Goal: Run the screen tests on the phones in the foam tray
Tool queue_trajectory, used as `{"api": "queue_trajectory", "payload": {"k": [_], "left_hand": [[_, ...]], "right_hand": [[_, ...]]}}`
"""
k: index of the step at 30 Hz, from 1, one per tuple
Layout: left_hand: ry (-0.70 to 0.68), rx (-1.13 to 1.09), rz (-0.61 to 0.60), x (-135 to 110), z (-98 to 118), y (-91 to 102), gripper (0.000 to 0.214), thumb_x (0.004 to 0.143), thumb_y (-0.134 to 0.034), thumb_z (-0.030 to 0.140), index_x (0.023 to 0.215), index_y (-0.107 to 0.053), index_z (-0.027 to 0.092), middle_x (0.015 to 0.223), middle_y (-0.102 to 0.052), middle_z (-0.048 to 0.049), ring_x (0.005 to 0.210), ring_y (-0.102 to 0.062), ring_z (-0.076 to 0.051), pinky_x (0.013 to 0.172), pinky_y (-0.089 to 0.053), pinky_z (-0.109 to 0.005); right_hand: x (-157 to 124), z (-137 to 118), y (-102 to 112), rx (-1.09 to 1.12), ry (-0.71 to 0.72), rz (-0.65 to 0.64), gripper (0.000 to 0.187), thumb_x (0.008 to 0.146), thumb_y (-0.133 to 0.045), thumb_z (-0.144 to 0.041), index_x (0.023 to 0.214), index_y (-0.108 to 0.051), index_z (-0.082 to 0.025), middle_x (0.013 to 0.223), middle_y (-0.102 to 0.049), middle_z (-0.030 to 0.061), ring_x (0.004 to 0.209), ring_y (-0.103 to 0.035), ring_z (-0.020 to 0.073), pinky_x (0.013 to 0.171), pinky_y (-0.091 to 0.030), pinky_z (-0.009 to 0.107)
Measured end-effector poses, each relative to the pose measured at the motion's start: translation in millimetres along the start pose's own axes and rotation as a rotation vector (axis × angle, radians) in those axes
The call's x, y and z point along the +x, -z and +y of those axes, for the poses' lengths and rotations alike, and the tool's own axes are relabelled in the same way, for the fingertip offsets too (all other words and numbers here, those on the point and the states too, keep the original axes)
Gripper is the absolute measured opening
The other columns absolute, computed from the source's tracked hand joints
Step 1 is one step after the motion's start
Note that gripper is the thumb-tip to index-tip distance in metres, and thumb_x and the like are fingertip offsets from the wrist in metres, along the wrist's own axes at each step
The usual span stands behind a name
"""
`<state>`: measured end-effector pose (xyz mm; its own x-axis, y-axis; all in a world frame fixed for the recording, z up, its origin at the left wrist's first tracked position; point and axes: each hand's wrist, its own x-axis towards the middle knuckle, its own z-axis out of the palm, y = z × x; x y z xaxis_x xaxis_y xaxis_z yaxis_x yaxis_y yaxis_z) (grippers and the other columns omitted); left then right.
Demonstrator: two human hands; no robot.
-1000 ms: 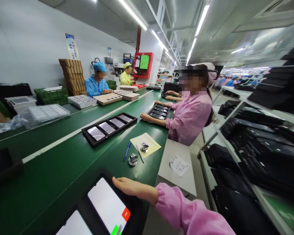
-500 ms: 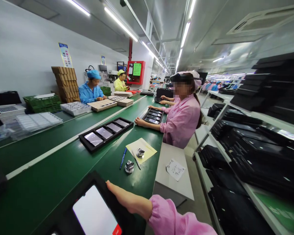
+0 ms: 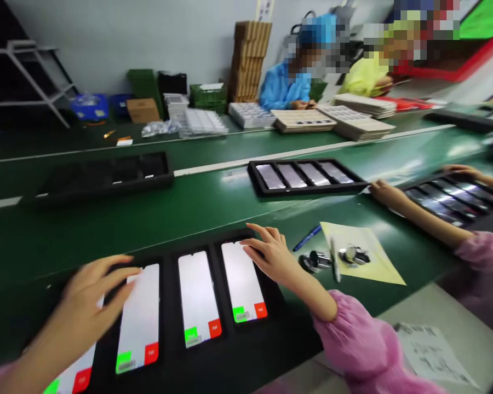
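Black tray (image 3: 168, 306) with four lit phones (image 3: 199, 295) lies under the left hand (image 3: 92, 295), blurred, fingers parted over the leftmost two, and the right hand (image 3: 273, 254), loosely spread at the rightmost's top. Both hold nothing; contact is unclear.

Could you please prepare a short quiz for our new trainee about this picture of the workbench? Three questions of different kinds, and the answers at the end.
1. Count: how many phones with lit white screens are visible in the near black tray?

2. Fill in the missing word: the red squares on the phones carry the word "____".

3. Choose one: which visible phone is the right hand nearest to?
A. The leftmost
B. The second from the left
C. The rightmost

Key:
1. Four; the left hand partly covers the leftmost one.
2. Fail.
3. C; its fingers are at the top of that phone.
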<state>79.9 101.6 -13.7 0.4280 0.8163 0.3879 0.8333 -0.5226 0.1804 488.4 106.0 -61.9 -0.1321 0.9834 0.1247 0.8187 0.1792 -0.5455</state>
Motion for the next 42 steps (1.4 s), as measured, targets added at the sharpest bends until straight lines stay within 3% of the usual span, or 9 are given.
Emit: {"api": "queue_trajectory", "payload": {"k": [3,8,12,19,23,28,32,38,42], "left_hand": [[-0.058,-0.019,-0.214,20.0,23.3,-44.0,0.031,0.104,-0.05,0.04,0.106,-0.08,0.032,0.13,-0.07,-0.0076,0.125,-0.063,-0.033,0.109,-0.05,-0.063],[-0.008,0.058,-0.253,44.8,43.1,-76.9,0.032,0.103,-0.047,0.03,0.115,-0.076,0.022,0.139,-0.065,-0.0157,0.135,-0.056,-0.038,0.114,-0.04,-0.077],[-0.016,0.062,-0.215,46.6,43.0,-72.9,0.032,0.104,-0.046,0.033,0.103,-0.076,0.021,0.133,-0.067,-0.0153,0.133,-0.056,-0.037,0.113,-0.04,-0.078],[-0.079,0.068,-0.222,55.5,42.6,-66.7,0.033,0.106,-0.048,0.034,0.099,-0.079,0.025,0.133,-0.069,-0.0116,0.132,-0.057,-0.04,0.106,-0.042,-0.083],[-0.12,0.127,-0.133,60.8,59.0,-58.7,0.025,0.104,-0.054,0.029,0.101,-0.078,0.021,0.134,-0.069,-0.014,0.132,-0.058,-0.043,0.108,-0.036,-0.086],[-0.244,-0.142,-0.152,44.9,115.1,-50.5,0.019,0.102,-0.059,0.023,0.093,-0.076,0.021,0.113,-0.073,-0.0061,0.114,-0.063,-0.025,0.127,-0.028,-0.064],[-0.365,-0.25,-0.204,17.6,154.0,-55.9,0.019,0.102,-0.059,0.023,0.092,-0.075,0.019,0.096,-0.072,-0.0002,0.097,-0.06,-0.016,0.137,-0.009,-0.051],[-0.331,-0.231,-0.168,-1.0,162.2,-48.2,0.019,0.1,-0.059,0.013,0.094,-0.076,0.019,0.089,-0.071,0.0039,0.088,-0.058,-0.011,0.139,-0.009,-0.053],[-0.232,-0.257,-0.154,3.4,157.3,-35.8,0.018,0.101,-0.061,0.015,0.094,-0.077,0.02,0.088,-0.072,0.0043,0.086,-0.061,-0.01,0.139,-0.014,-0.047]], "right_hand": [[15.2,-6.2,-14.0,-0.09,0.066,-0.017,0.031,0.104,-0.055,-0.047,0.114,-0.077,-0.028,0.163,-0.048,0.0117,0.138,-0.043,0.0422,0.107,-0.039,0.07],[32.1,-9.2,-19.5,-0.145,0.182,-0.046,0.024,0.101,-0.063,-0.048,0.101,-0.078,-0.029,0.16,-0.054,0.0065,0.137,-0.047,0.0393,0.103,-0.044,0.062],[36.0,-22.2,-23.7,-0.189,0.252,-0.006,0.027,0.104,-0.061,-0.041,0.095,-0.08,-0.025,0.164,-0.05,0.0087,0.144,-0.043,0.0416,0.11,-0.031,0.068],[43.4,-15.9,-37.3,-0.103,0.265,-0.005,0.016,0.1,-0.07,-0.036,0.091,-0.082,-0.031,0.153,-0.061,0.003,0.135,-0.055,0.0339,0.1,-0.039,0.053],[47.7,-6.9,-32.0,-0.055,0.258,-0.023,0.012,0.097,-0.074,-0.033,0.089,-0.083,-0.033,0.145,-0.068,0.0001,0.132,-0.058,0.0298,0.1,-0.038,0.049],[49.4,-10.7,-26.3,-0.018,0.246,-0.05,0.01,0.095,-0.077,-0.031,0.088,-0.083,-0.033,0.138,-0.072,-0.0019,0.128,-0.061,0.027,0.099,-0.038,0.046],[33.1,-16.1,-19.1,-0.228,0.216,0.038,0.018,0.101,-0.068,-0.039,0.095,-0.082,-0.029,0.142,-0.069,0.0052,0.132,-0.059,0.0338,0.1,-0.039,0.054],[19.7,-9.5,3.0,-0.239,0.184,-0.095,0.043,0.081,-0.088,-0.051,0.113,-0.075,-0.025,0.147,-0.065,0.0138,0.136,-0.054,0.0427,0.093,-0.051,0.057],[28.5,-11.0,26.9,0.129,0.219,-0.167,0.026,0.093,-0.076,-0.045,0.111,-0.071,-0.026,0.12,-0.076,0.0055,0.11,-0.069,0.0267,0.088,-0.056,0.04]]}}
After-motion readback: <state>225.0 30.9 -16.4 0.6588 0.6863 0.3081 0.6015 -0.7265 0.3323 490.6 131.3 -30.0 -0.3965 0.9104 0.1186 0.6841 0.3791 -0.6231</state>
